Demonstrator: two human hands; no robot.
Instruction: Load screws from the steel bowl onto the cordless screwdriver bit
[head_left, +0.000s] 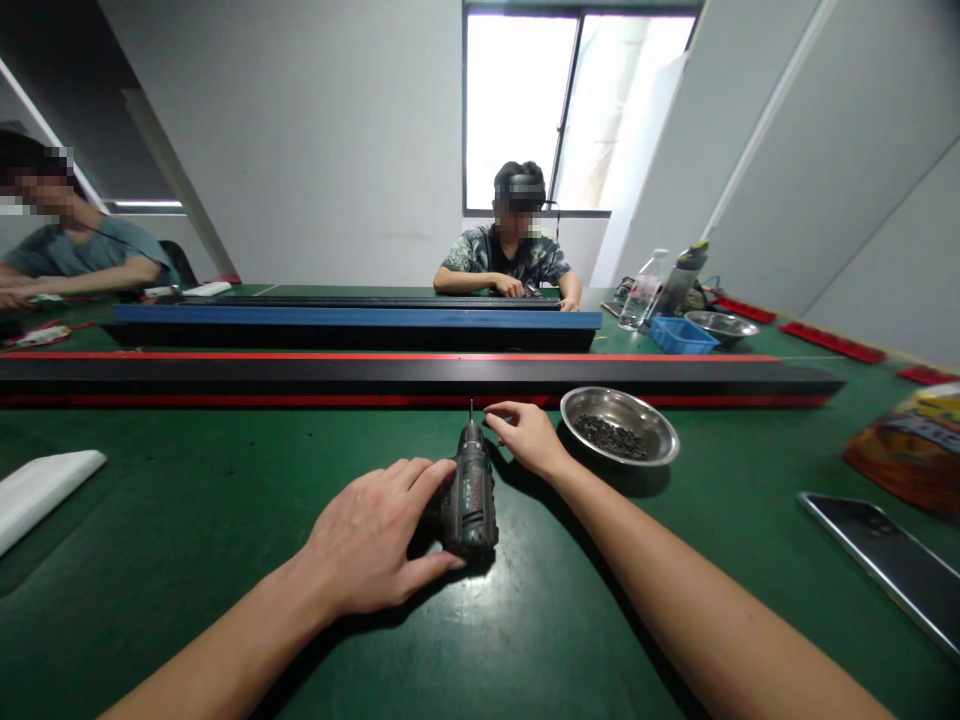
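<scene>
A dark power drill [474,495] lies on the green table, its thin bit pointing away from me towards a long black and red bar [420,377]. My left hand [379,530] is wrapped round the drill's left side, thumb near its rear end. Just right of the bit is my right hand [521,432], its thumb and fingers brought together in a pinch near the bar's front edge; whatever is between the fingertips is too small to make out. Beside that hand stands a steel bowl [660,440] holding many small dark screws [611,436].
Behind the bar lies a blue and black bar [360,325]. A phone [885,560] and an orange bag [911,450] are at right. Bottles [645,290], a blue basket [682,336] and another bowl stand farther back. A white object [45,485] lies left. Two people sit beyond.
</scene>
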